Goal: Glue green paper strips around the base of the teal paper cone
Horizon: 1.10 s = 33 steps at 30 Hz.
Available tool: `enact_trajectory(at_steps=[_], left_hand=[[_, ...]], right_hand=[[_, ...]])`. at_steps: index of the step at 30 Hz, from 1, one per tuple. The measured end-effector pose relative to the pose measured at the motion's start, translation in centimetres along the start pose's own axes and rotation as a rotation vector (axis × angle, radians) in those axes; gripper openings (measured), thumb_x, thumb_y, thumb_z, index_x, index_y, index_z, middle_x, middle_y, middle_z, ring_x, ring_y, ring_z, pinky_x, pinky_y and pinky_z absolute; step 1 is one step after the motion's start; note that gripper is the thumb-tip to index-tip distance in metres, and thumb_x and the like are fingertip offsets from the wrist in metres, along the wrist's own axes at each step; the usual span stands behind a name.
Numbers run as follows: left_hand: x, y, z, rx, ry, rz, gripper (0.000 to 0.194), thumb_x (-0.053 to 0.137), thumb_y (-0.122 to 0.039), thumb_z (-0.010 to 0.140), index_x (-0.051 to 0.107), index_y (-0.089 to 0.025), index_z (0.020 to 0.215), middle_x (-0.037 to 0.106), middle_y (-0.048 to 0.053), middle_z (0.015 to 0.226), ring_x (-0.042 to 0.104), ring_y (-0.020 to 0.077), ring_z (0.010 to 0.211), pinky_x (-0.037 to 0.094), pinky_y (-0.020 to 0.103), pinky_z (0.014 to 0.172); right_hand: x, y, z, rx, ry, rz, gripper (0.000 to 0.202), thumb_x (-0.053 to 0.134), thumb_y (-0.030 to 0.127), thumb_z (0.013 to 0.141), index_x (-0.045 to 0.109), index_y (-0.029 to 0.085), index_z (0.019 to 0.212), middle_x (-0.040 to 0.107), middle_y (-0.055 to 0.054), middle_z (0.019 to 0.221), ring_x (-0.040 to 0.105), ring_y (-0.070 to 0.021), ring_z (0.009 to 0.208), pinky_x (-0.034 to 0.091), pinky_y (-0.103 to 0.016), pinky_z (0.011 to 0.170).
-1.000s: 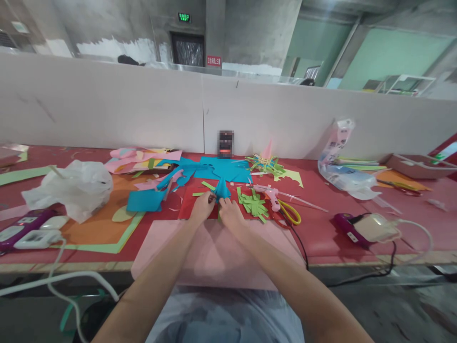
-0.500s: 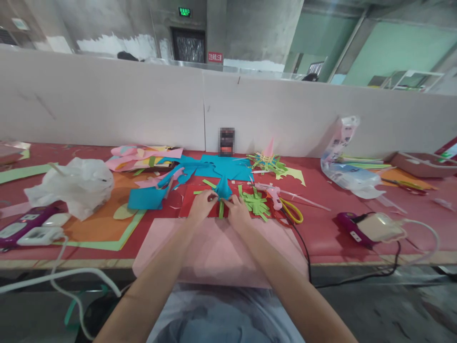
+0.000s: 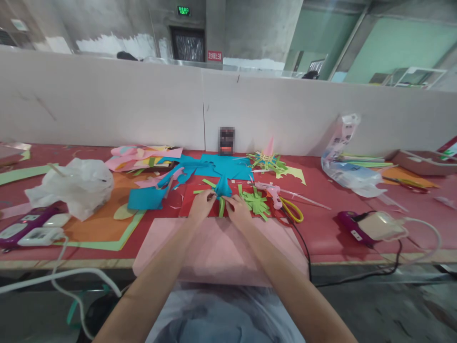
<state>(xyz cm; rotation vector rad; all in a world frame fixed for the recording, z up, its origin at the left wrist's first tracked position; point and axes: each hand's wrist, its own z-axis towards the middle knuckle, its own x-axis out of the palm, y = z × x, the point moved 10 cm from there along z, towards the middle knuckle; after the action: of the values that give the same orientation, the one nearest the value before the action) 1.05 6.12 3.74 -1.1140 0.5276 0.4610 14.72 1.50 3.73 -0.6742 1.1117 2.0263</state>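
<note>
Craft workshop: scissors (image 3: 292, 209), glue gun (image 3: 274, 195), cut paper (image 3: 226, 167).

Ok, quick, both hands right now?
Left hand: fingers curled at the blue paper cone, grip unclear.
Right hand: fingers bent by the cone's base, grip unclear.

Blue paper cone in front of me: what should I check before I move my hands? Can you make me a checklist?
1. Left hand and right hand both at the blue cone: ok.
2. Cone's tip not covered by fingers: ok.
3. Green strip fixed to the cone: cannot tell, its top end is too small and too close to the fingers.
4. Green fringed paper near the right hand: ok, just to its right.
5. Pink glue gun cool: cannot tell, heat doesn't show.
6. Scissors with yellow handles well away from the black cable: not ok, the cable runs right by the handles.
</note>
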Motion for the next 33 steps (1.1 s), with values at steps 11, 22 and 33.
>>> enact_trajectory(at_steps=[11,22,33], left_hand=[[-1.4,0.1,0.4,0.012,-0.113,-0.033,0.012,0.054,-0.025,0.081,0.064,-0.020,0.085,0.069,0.004,0.088,0.063,0.0170,0.082,0.049,0.029,0.077],[-2.1,-5.5,4.9,0.136,-0.210,0.000,0.025,0.064,-0.031,0.077,0.063,-0.018,0.099,0.063,0.007,0.105,0.060,0.0181,0.096,0.046,0.030,0.088],[-1.3,-5.5,6.0,0.112,-0.088,0.084,0.023,0.063,-0.027,0.078,0.063,-0.016,0.098,0.067,0.008,0.101,0.062,0.0203,0.093,0.047,0.031,0.085]], right_hand=[[-2.6,-0.4,0.2,0.079,-0.173,0.266,0.022,0.050,0.032,0.085,0.067,0.021,0.093,0.062,-0.003,0.085,0.058,-0.0139,0.074,0.048,-0.027,0.074],[-9.2,-5.2,-1.2,0.232,-0.627,0.269,0.025,0.048,0.035,0.086,0.064,0.017,0.091,0.062,-0.005,0.088,0.054,-0.0136,0.073,0.046,-0.028,0.072],[-8.5,-5.0,-0.9,0.221,-0.574,0.275,0.025,0.046,0.035,0.087,0.064,0.018,0.093,0.062,-0.005,0.090,0.054,-0.0136,0.075,0.045,-0.028,0.073]])
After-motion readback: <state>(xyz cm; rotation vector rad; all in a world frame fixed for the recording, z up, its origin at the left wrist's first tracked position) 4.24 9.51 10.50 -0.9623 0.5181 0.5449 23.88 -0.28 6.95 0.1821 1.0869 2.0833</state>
